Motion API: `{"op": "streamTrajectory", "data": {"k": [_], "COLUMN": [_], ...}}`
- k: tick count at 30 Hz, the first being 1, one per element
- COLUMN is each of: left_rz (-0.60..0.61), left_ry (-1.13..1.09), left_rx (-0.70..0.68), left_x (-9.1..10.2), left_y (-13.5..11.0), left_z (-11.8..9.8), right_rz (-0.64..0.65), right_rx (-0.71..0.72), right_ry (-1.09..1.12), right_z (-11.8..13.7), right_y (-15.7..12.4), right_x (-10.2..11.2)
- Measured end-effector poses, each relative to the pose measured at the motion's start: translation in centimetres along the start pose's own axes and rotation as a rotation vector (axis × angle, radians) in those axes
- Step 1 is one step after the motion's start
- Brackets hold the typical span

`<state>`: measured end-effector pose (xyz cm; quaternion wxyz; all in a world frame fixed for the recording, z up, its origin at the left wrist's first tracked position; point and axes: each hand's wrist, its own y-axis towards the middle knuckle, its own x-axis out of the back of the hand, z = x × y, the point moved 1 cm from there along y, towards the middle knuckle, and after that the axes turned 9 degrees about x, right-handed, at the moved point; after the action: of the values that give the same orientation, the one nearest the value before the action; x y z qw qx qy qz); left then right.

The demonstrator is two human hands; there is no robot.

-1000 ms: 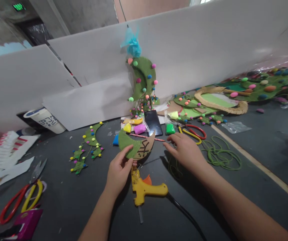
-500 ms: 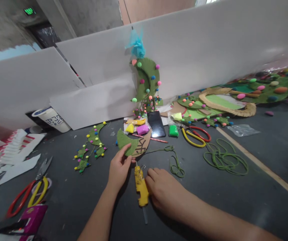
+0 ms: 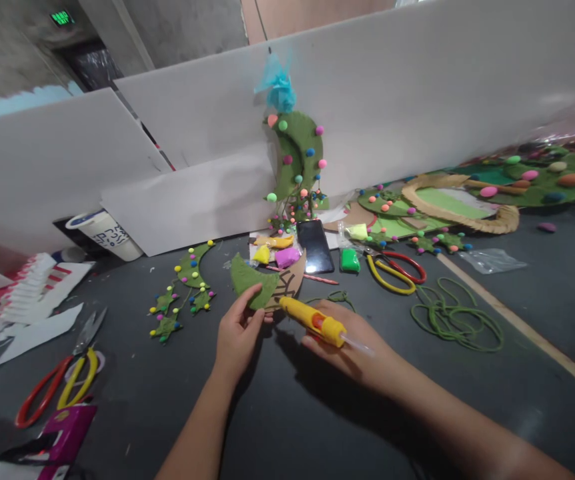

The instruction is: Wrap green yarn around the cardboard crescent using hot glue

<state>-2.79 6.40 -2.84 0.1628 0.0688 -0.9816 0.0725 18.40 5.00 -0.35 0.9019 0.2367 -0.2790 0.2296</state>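
Observation:
My left hand [image 3: 237, 333] pinches a crescent near its lower edge. Green felt [image 3: 251, 280] covers the crescent's left part, while bare brown cardboard [image 3: 292, 275] with black marks shows on the right. In my right hand [image 3: 350, 330] is a yellow glue gun [image 3: 310, 319], a clear glue stick poking from its back end. The gun's nozzle points left, at the lower edge of the cardboard; whether it touches cannot be made out. Behind my right hand, part of a green cord [image 3: 335, 297] shows.
A phone [image 3: 316, 247], packets of coloured clay [image 3: 287, 257] and scissors [image 3: 395, 273] lie beyond my hands. Coiled green cord [image 3: 455, 320] is at right. On the left are a decorated felt crescent [image 3: 195, 267], more scissors [image 3: 80, 363] and a paper cup [image 3: 110, 235]. A white board [image 3: 207, 193] stands behind.
My right hand has picked the glue gun up from the table and brought its nozzle to the crescent's lower edge. My left hand still holds the crescent in nearly the same place.

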Motion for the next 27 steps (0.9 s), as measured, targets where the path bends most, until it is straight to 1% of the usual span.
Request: {"op": "streamTrajectory", "data": {"k": [3,7,12,21,24,27], "left_rz": [0.008,0.008,0.003,0.012,0.008,0.013], "left_ry": [-0.012,-0.019,-0.029,-0.063,-0.070,-0.093], "left_rx": [-0.012,-0.019,-0.018,-0.026,-0.015,0.002], "left_x": [-0.3,-0.3,-0.5,-0.6,-0.6,-0.7], "left_y": [-0.4,-0.7,-0.9,-0.9,-0.9,-0.9], "left_z": [-0.2,-0.4,-0.9,-0.5,-0.5,-0.7], "right_rz": [-0.013,-0.037,-0.045,-0.083,-0.075,-0.093], "right_rx": [0.005,-0.024,-0.031,-0.062,-0.082,-0.103], "right_ry": [-0.031,0.025,0.045,0.058,0.069,0.066], "right_z": [-0.1,0.2,-0.1,-0.3,-0.4,-0.4], "right_y": [0.1,-0.1,-0.3,-0.5,-0.5,-0.5], "right_x": [0.0,-0.2,-0.7,-1.0,-1.2,-1.2]}}
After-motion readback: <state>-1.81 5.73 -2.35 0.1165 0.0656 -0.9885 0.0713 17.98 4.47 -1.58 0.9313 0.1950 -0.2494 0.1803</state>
